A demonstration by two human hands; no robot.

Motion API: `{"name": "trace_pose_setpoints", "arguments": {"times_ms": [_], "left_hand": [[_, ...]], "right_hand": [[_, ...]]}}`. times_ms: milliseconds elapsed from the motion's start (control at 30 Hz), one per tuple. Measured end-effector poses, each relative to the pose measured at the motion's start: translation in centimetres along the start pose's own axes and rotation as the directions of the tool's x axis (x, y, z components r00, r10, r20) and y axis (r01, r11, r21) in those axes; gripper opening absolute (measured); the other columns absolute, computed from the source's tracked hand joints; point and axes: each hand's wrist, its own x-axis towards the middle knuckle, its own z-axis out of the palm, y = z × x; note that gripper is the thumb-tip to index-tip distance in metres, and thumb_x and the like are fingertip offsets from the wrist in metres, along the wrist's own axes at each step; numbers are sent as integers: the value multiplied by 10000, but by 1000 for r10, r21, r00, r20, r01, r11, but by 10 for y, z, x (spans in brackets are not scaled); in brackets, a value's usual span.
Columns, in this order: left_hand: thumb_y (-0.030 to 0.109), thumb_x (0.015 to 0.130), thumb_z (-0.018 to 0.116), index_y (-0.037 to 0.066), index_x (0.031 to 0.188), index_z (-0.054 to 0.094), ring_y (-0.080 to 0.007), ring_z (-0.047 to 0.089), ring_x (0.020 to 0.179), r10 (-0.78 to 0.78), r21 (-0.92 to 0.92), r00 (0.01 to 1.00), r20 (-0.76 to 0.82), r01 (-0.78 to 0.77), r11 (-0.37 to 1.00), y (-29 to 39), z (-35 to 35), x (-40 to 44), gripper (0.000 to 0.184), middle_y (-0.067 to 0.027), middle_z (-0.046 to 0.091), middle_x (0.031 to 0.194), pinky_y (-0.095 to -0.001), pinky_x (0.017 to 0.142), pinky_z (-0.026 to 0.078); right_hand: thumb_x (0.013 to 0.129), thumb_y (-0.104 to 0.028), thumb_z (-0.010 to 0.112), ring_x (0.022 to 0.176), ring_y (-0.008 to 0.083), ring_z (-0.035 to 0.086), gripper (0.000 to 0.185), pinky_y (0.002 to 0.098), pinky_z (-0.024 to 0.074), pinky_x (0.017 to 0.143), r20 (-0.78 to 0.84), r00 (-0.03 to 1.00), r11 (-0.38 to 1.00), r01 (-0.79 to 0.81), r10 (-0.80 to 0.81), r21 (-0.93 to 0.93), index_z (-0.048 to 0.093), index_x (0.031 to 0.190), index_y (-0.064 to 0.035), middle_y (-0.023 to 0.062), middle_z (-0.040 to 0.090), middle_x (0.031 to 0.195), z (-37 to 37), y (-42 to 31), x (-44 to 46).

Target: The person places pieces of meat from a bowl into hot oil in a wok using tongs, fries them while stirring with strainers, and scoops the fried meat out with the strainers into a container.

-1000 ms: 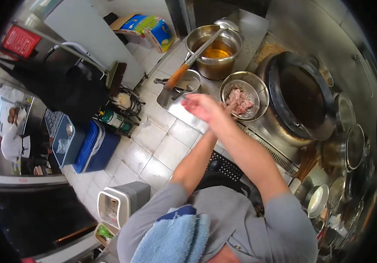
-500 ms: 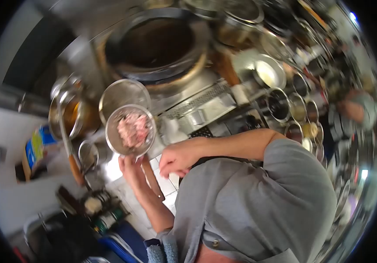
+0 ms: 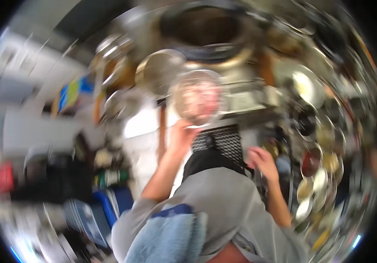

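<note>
A round metal bowl [image 3: 175, 101] of pinkish raw meat [image 3: 200, 101] is in my left hand [image 3: 182, 136], whose fingers grip its near edge. The meat is smeared by motion, so its cut cannot be made out. Off to the right, apart from the bowl, my right hand [image 3: 262, 160] shows blurred fingers reaching leftward and somewhat apart, with nothing visible in them. Just behind and left of the bowl lies a wide round metal utensil [image 3: 158, 72]. A wooden handle [image 3: 162, 131] runs toward me below it.
A large dark wok [image 3: 201, 26] sits on the stove beyond the bowl. Several seasoning containers [image 3: 311, 160] crowd the right side. Beside me is a black perforated mat [image 3: 228, 140]. Blue crates [image 3: 114, 204] stand at lower left, and a light blue towel [image 3: 166, 239] hangs over my shoulder.
The view has turned, so the stove and bowl appear farther right. My right hand has moved from near the bowl out to the right. My left hand keeps its hold on the bowl.
</note>
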Motion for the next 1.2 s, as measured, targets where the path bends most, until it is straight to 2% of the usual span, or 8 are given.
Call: {"name": "trace_pose_setpoints", "arguments": {"times_ms": [67,133,400,600,700,800,867,1200], "left_hand": [[45,757,549,-13,950,595,-211,616,888,-17,-54,994,104,23,998,-11,12,-27,207,-104,618,1025,-357,769,549],[31,757,509,-26,1004,561,-198,621,909,-92,-42,995,47,94,995,-19,10,-53,259,-110,616,1049,-341,738,565],[20,753,498,51,1019,482,-173,576,852,-144,50,979,-142,153,987,-22,-25,-141,269,-69,553,970,-372,720,540],[25,766,502,31,1003,537,-169,603,849,-80,151,993,-81,92,984,12,-68,-151,239,-76,603,960,-352,693,548],[11,779,495,25,1035,547,-165,616,848,-38,120,997,-67,46,992,39,-86,-158,261,-77,618,968,-358,695,558],[-1,777,497,10,1090,542,-199,625,912,73,79,995,-71,-67,995,68,-109,-179,316,-99,622,1020,-389,732,559],[1,773,498,3,1115,535,-217,627,933,169,53,981,-99,-164,985,79,-131,-198,344,-108,623,1036,-403,747,557],[31,743,502,-17,1322,359,-303,548,1129,583,-18,719,-377,-636,772,132,-178,-293,598,-168,491,1283,-451,910,499]], "right_hand": [[922,-292,557,495,54,479,294,219,360,439,-157,973,985,-173,168,-22,599,1079,-47,-25,566,659,-50,107,-12],[933,-332,546,665,68,544,236,237,474,533,39,979,625,-160,202,764,577,1043,-125,-29,605,862,-136,291,-66],[887,-234,582,590,95,528,129,242,463,512,-227,550,595,-738,804,319,591,922,-110,-22,578,739,-132,389,-162],[852,-161,608,534,115,517,65,246,455,496,-220,882,892,-349,416,288,602,831,-99,-16,557,648,-115,321,-37],[857,-193,622,586,77,523,76,206,391,452,-162,986,893,49,27,446,606,839,-122,-21,554,683,14,156,96],[908,-175,502,734,150,628,236,258,509,666,322,945,936,-59,-60,348,647,1001,-13,81,665,923,200,-17,127],[947,-218,439,1045,253,602,369,376,501,925,776,630,850,-396,-24,348,521,1207,30,184,583,1186,271,-7,168],[904,-437,551,749,209,604,405,353,514,744,420,878,428,-478,228,767,518,1039,-57,92,597,836,613,-36,218]]}}
